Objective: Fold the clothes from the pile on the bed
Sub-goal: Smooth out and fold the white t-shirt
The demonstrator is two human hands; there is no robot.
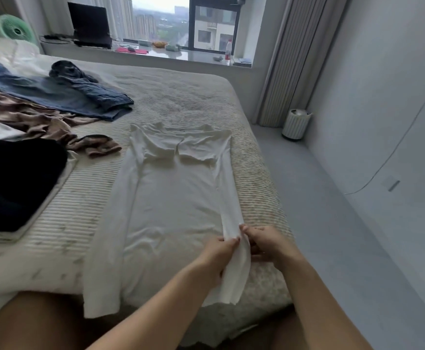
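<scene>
A long white garment [171, 198] lies flat along the bed [186, 97], neckline at the far end and both sleeves folded in over the chest. Its right side strip runs down to the near edge, where my left hand [219, 253] and my right hand [264, 243] both pinch it close together. The hem hangs over the bed's near edge. At the far left lies the pile: blue jeans [54, 92], a dark blue crumpled garment [80, 79] on top, a brown patterned garment [37, 117], and a black garment [14, 183] resting on white cloth.
The bed's right edge drops to a grey floor with a small striped bin [296, 123] by the curtain. A window sill at the back holds a laptop [90, 25], a bottle [228, 53] and small items. A cable runs down the right wall.
</scene>
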